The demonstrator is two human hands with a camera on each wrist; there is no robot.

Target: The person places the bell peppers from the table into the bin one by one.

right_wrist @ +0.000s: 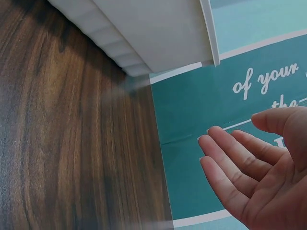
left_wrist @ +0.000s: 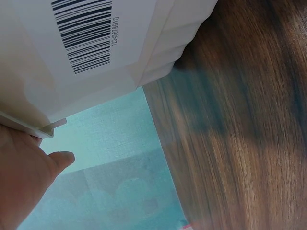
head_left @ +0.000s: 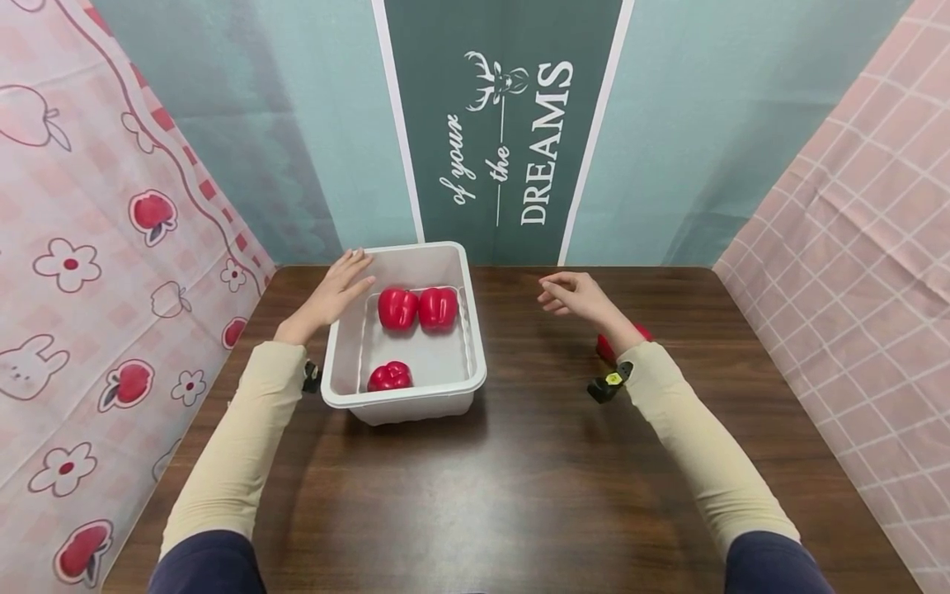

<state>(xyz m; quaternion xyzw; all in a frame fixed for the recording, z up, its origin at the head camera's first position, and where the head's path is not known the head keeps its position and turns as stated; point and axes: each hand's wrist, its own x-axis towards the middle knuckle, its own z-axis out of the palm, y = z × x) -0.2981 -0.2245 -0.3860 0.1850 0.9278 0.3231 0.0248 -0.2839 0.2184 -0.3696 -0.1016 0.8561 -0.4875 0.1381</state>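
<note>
A white plastic bin (head_left: 416,398) stands on the table and contains three red bell peppers: two side by side toward the back (head_left: 398,309), one near the front left corner (head_left: 389,376). At the bin's left rim is my left hand (head_left: 334,293), its fingers extended over the edge; whether they bear on it is hard to tell. A barcode label (left_wrist: 86,36) shows on the bin's side in the left wrist view. My right hand (head_left: 582,297) hovers right of the bin, palm empty, fingers relaxed. Another red pepper (head_left: 606,350) lies partly hidden beneath the right wrist.
The brown wooden table (head_left: 564,478) ends at a teal cloth backdrop (head_left: 683,124) with white lettering. Patterned pink cloths hang at the left (head_left: 96,272) and the right (head_left: 868,247).
</note>
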